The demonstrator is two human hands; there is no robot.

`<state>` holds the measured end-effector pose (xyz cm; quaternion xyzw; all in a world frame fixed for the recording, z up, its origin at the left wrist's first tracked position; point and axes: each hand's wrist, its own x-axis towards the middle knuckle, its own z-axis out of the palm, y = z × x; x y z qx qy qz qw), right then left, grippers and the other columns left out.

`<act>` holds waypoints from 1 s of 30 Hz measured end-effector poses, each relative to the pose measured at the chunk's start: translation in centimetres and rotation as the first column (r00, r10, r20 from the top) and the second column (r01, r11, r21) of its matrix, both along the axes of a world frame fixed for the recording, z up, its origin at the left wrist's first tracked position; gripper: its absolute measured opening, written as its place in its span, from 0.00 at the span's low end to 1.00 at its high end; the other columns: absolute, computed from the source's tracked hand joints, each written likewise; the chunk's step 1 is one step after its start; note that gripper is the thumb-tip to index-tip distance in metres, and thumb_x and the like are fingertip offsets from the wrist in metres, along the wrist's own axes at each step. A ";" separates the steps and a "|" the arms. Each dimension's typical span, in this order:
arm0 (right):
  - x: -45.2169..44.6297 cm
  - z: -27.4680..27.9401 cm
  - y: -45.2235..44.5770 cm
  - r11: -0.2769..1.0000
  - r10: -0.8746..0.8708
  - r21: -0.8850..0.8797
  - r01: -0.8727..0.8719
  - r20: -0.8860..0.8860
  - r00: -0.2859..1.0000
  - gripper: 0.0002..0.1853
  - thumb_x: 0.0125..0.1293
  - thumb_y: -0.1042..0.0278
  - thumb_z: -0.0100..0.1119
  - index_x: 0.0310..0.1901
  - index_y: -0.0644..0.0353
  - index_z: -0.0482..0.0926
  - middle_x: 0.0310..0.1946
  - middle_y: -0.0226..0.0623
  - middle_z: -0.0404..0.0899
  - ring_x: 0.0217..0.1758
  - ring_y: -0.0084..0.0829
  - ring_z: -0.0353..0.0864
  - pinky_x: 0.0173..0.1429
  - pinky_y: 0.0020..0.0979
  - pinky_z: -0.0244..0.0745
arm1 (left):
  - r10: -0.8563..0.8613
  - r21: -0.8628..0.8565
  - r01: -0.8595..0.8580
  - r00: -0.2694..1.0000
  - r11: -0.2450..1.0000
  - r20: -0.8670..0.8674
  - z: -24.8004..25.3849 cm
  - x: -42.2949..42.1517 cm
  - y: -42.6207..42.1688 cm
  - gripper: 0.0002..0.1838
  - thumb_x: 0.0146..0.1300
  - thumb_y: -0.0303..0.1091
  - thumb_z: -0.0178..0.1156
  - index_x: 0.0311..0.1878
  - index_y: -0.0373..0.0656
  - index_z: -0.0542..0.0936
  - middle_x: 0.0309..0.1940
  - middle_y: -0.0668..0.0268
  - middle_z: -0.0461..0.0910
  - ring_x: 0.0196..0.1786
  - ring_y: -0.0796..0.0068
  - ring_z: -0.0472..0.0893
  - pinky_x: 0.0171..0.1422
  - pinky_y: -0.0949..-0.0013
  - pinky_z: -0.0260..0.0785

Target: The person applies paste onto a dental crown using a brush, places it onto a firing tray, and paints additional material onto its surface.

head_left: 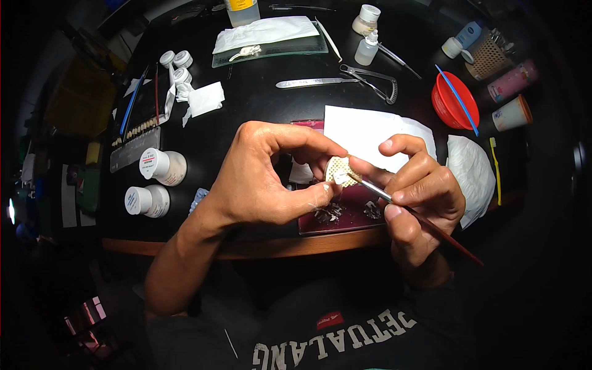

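Honeycomb-patterned disc (337,164), a white piece (340,177) on its face, is pinched between the thumb and fingers of my left hand (262,169); my right hand (422,188) is closed around a thin brush (377,192), tip at the disc. Both hands hide part of the maroon slab (314,223) below them. White paper (367,128) lies just beyond my fingers, the metal caliper (393,85) farther out. Lidded jars (175,168) stand left of my left wrist, the red bowl (445,102) beyond my right hand.

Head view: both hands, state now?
Left hand: closed, holding a small pale piece between the fingers.
Right hand: closed, holding a thin brush.
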<state>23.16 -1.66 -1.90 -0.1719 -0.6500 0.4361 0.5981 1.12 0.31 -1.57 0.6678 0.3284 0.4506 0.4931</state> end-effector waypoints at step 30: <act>0.3 0.1 -0.1 1.000 0.030 0.003 -0.030 0.080 0.996 0.09 0.56 0.82 0.51 0.39 0.61 0.72 0.32 0.39 0.72 0.63 0.43 0.68 0.65 0.58 0.82 | -0.076 0.000 0.077 0.994 0.997 -0.081 0.7 -0.6 0.0 0.21 0.49 0.21 0.71 0.49 0.28 0.85 0.36 0.60 0.87 0.39 0.78 0.84 0.48 0.74 0.77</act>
